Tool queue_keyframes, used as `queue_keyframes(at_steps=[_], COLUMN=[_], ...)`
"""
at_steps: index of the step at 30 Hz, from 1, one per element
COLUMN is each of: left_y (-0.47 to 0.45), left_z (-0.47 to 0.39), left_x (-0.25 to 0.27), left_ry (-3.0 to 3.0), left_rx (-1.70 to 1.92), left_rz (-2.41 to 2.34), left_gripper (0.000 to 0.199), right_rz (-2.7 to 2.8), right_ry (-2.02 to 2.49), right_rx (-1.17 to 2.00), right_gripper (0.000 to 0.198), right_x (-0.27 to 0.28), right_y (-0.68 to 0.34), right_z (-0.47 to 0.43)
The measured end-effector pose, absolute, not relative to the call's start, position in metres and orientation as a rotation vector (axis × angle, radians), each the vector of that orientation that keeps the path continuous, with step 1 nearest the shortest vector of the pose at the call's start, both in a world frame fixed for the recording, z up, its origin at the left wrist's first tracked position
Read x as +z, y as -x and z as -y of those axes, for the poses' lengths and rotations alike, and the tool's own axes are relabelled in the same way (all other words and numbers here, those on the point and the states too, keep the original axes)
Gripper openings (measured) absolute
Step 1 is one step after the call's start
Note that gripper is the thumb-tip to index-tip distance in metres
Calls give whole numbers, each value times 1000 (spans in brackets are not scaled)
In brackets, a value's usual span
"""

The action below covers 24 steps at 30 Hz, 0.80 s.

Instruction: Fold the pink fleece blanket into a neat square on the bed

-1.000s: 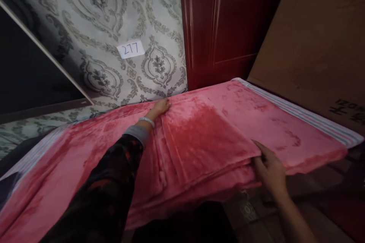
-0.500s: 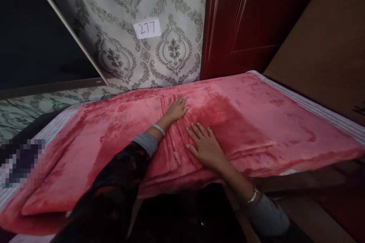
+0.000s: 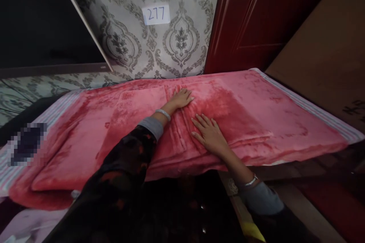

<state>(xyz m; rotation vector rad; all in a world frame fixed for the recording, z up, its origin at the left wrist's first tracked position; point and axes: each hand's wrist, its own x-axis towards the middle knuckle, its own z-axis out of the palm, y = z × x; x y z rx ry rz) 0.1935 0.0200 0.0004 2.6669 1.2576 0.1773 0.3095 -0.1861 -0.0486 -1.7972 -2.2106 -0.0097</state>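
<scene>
A plush pink-red blanket (image 3: 245, 117) lies in folded layers across a raised surface, its two sides folded in toward the middle. My left hand (image 3: 181, 98) rests flat on the far part of the central folds, fingers stretched out. Closer to me and to the right, my right hand (image 3: 210, 134) presses flat with fingers spread on the blanket just right of those folds. Neither hand grips the fabric.
A striped cloth (image 3: 313, 106) shows under the blanket at both ends. Behind stand a patterned wall with a paper marked 277 (image 3: 156, 14), a dark screen (image 3: 51, 22) and a red door (image 3: 245, 19). A cardboard panel (image 3: 322, 53) leans at the right.
The view has shifted slightly, so the blanket sits a little higher in the picture. Both hands stay flat on nearly the same places of the blanket.
</scene>
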Motion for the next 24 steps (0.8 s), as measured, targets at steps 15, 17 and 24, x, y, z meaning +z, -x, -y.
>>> queue_keyframes(at_steps=[15,17,24], left_y=[-69,-74,-74], left_z=[222,226,218], left_x=[-28,-40,-46], left_ry=[-2609,-2645,-2653], left_rx=[363,450,643], left_rz=[-1398,-1437,-1377], left_gripper=[66,63,51], right_rz=[1883,1865,1816], right_ry=[1307,1253,1417], right_rx=[115,188,405], right_gripper=[39,37,42], right_x=[-52,-50,-43], right_y=[-299,-286,-249], right_z=[201,210,223])
